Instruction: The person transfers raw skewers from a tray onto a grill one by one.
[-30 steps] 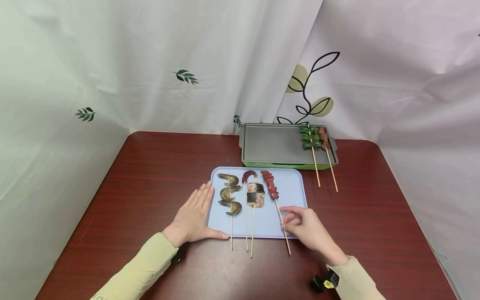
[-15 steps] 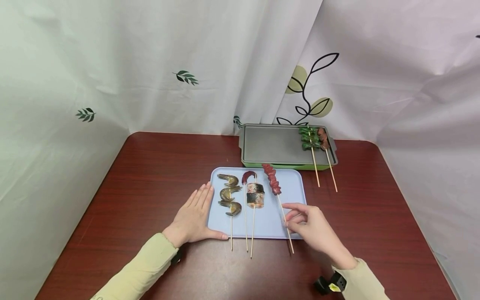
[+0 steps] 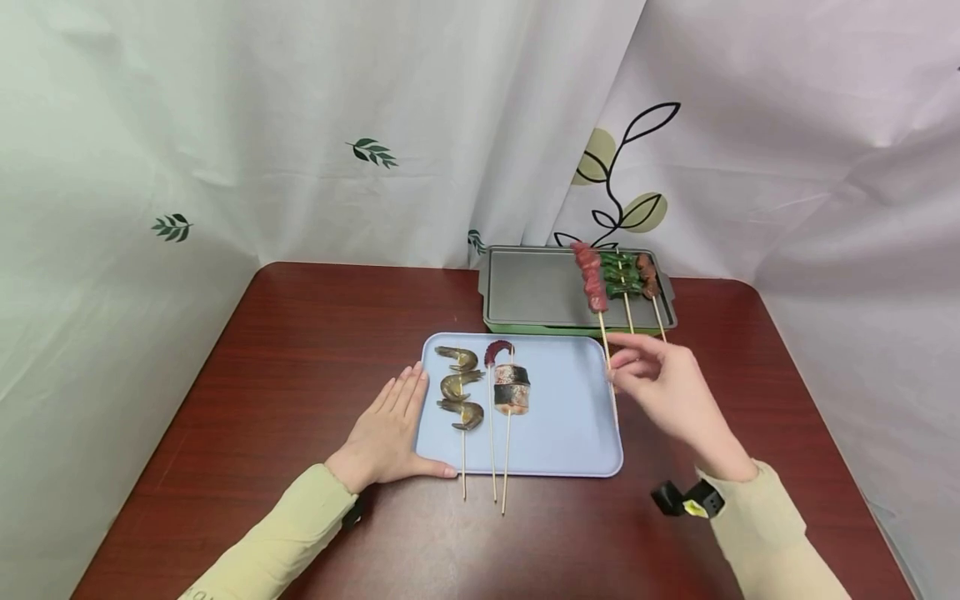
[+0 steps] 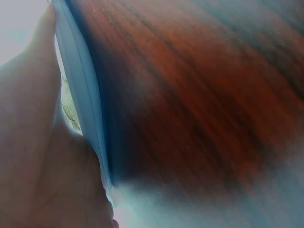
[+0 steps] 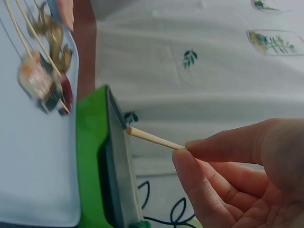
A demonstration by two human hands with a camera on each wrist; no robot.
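Observation:
My right hand (image 3: 667, 383) pinches the wooden stick of a red meat skewer (image 3: 590, 279) between thumb and fingers, and the meat hangs over the right half of a grey grill pan (image 3: 532, 287). In the right wrist view the stick (image 5: 154, 137) shows between thumb and fingertip. My left hand (image 3: 386, 433) lies with straight fingers along the left edge of a light blue tray (image 3: 570, 417), thumb at its front corner. On the tray lie a shrimp skewer (image 3: 460, 387), a dark red tentacle-like skewer (image 3: 491, 354) and a skewer of dark-skinned fish chunks (image 3: 512, 390).
A green pepper skewer (image 3: 621, 275) and a brown meat skewer (image 3: 647, 277) lie at the pan's right end, their sticks jutting over its front edge. The pan has a green base (image 5: 92, 156) and stands behind the tray on a reddish-brown table (image 3: 330, 325), against white curtains.
My right hand has lifted the red meat skewer off the tray and carried it forward and right to the pan. The left hand has stayed in place.

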